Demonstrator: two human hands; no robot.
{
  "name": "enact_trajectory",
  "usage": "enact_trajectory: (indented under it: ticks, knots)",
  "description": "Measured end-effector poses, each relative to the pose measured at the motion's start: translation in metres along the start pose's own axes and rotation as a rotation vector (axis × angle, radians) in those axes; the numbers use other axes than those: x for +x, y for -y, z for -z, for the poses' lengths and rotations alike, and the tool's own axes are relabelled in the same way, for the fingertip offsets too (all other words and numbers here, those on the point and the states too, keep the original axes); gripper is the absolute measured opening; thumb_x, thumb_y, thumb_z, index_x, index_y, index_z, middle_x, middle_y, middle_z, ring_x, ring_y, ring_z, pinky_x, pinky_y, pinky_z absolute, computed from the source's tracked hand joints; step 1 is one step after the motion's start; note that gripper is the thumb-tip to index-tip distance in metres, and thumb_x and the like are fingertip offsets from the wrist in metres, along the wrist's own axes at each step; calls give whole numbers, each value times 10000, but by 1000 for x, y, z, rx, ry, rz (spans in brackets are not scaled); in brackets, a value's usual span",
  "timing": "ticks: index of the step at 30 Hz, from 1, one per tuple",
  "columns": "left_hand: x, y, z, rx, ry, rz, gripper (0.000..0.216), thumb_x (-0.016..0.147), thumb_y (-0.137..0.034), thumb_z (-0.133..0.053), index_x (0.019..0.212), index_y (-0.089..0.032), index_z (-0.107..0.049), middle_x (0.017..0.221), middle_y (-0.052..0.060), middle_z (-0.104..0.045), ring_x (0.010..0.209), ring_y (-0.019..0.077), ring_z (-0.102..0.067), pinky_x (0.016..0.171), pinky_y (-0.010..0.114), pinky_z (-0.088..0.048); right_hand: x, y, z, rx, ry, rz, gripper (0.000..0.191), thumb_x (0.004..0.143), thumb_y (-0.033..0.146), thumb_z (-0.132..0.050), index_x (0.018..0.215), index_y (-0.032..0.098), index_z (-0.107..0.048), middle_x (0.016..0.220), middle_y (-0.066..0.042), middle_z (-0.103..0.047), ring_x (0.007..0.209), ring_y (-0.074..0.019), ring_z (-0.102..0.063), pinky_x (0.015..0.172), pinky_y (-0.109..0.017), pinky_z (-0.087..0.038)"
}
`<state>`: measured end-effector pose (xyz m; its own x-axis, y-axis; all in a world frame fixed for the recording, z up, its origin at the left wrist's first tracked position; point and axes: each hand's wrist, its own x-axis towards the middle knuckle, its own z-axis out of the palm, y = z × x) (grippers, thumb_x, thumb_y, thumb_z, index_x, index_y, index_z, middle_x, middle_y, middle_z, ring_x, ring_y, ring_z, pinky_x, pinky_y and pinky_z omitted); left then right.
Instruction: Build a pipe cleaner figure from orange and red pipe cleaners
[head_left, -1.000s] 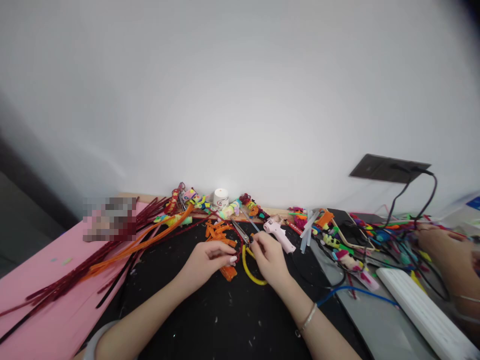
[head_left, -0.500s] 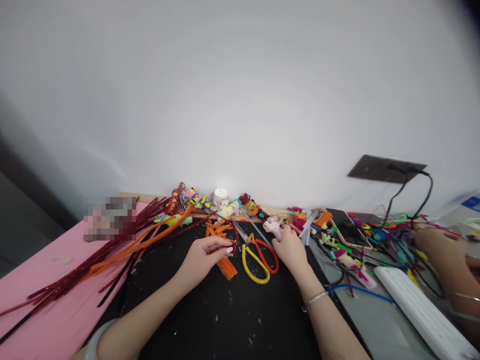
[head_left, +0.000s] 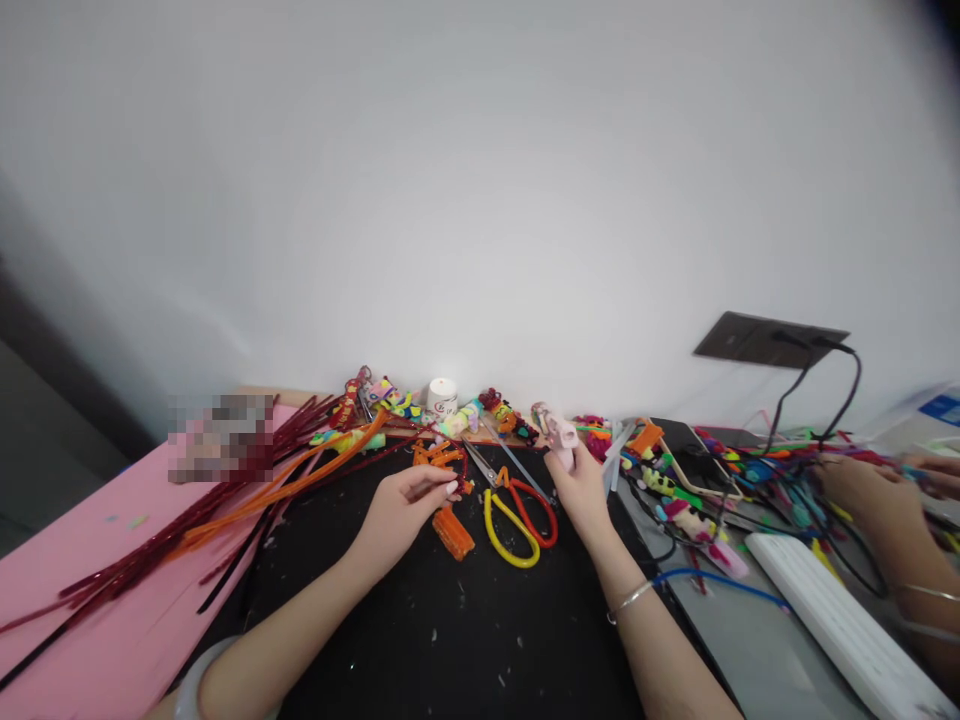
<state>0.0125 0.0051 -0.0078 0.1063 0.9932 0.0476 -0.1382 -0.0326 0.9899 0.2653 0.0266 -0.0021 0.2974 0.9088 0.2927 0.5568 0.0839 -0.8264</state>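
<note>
My left hand (head_left: 409,505) is closed in a pinch on a small piece of dark red tinsel pipe cleaner (head_left: 463,484). Just below its fingertips lies an orange fuzzy block (head_left: 453,532), and small orange bent pieces (head_left: 435,455) sit behind. My right hand (head_left: 581,490) grips a pale pink glue gun (head_left: 556,432) by its handle, raised over the back of the mat. Between the hands rest scissors (head_left: 512,545) with one yellow and one red handle, blades partly apart and pointing at the wall.
Red and orange pipe cleaners (head_left: 225,500) spread over the pink surface (head_left: 67,580) at left. A white container (head_left: 442,398) and fuzzy figures (head_left: 686,520) line the back. At right are a white power strip (head_left: 840,620), a blue cable (head_left: 720,583) and another person's hands (head_left: 862,495).
My right hand has lifted the glue gun and turned it, its nozzle no longer down by the mat. My left hand has shifted only slightly. The other person's hands have moved at right.
</note>
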Motion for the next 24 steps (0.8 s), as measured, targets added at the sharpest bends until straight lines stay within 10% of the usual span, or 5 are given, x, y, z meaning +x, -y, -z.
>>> enact_trajectory:
  ticks: [6, 13, 24]
  knots:
    - [2, 0, 4, 29, -79, -61, 276, 696, -363, -772, 861, -145, -737, 818, 61, -772, 792, 233, -738, 775, 365, -606, -10, 5, -7, 584, 412, -189, 371, 698, 514, -709, 701, 179, -548, 487, 52, -493, 383, -93, -423, 376, -231, -385]
    - [1, 2, 3, 41, -88, -73, 285, 697, -390, -776, 842, -150, -725, 863, 66, -760, 829, 233, -724, 790, 368, -599, -15, 7, -3, 691, 725, -240, 477, 657, 584, -747, 790, 138, -642, 489, 54, -490, 375, -72, -413, 373, -204, -336]
    - [0, 1, 2, 43, -93, -102, 282, 675, -402, -786, 770, -152, -697, 846, 41, -711, 778, 208, -710, 741, 345, -611, -17, 10, 0, 680, 838, -265, 461, 709, 570, -727, 836, 128, -702, 460, 52, -477, 374, -77, -384, 363, -198, -330]
